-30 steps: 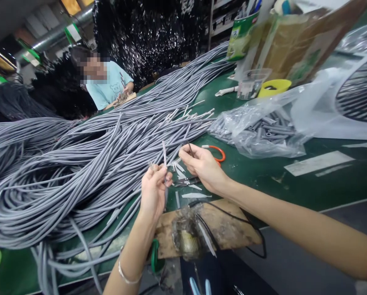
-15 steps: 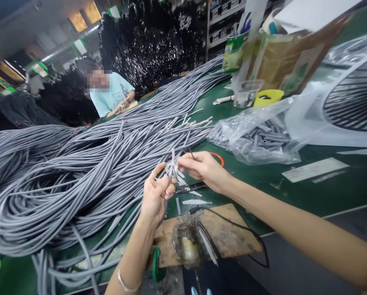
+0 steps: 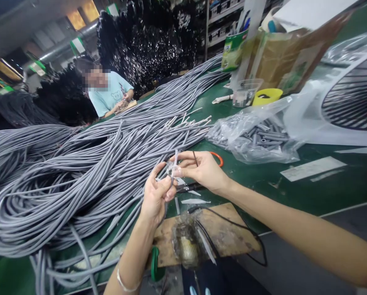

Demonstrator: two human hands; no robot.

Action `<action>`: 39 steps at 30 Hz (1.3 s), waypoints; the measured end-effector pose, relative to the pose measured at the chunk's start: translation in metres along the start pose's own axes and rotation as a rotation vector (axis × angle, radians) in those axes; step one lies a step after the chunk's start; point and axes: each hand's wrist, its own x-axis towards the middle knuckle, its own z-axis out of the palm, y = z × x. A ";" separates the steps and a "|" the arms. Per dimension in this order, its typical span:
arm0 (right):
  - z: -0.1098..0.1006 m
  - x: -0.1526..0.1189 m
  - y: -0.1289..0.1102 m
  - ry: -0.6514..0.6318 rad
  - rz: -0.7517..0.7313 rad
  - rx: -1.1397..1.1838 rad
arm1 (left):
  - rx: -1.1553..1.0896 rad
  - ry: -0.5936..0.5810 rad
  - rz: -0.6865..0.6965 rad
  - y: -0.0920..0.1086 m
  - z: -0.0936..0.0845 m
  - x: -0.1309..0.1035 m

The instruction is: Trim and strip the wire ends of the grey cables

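Near the middle of the view, my left hand (image 3: 157, 189) is closed round the end of a grey cable, which runs down past my wrist. Pale, thin strands (image 3: 176, 156) fan out from that end above my fingertips. My right hand (image 3: 201, 168) meets it from the right, thumb and fingers pinched at the same strands. A thin dark rod sticks up between its fingers. Just below, white scraps (image 3: 196, 201) lie on the green table, with a dark tool partly hidden behind my hands.
Grey cable coils (image 3: 63, 180) cover the left. A plastic bag of grey tubes (image 3: 263, 137), a yellow cup (image 3: 267, 96) and a fan (image 3: 352, 98) stand right. A wooden board (image 3: 229, 229) is at the near edge. A person (image 3: 111, 96) sits across the table.
My right hand's fingers have moved slightly left and closer over the strands at my left fingertips. The dark rod between them now stands more upright. My left hand has barely moved.
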 end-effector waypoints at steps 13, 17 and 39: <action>0.004 -0.008 -0.003 -0.105 0.013 0.255 | -0.040 0.123 0.109 -0.001 -0.004 0.009; -0.001 -0.005 -0.008 0.018 -0.017 0.254 | 0.005 0.103 0.134 -0.002 -0.007 0.011; 0.005 -0.008 0.004 -0.010 -0.153 -0.285 | 0.386 0.230 0.580 -0.011 -0.006 0.002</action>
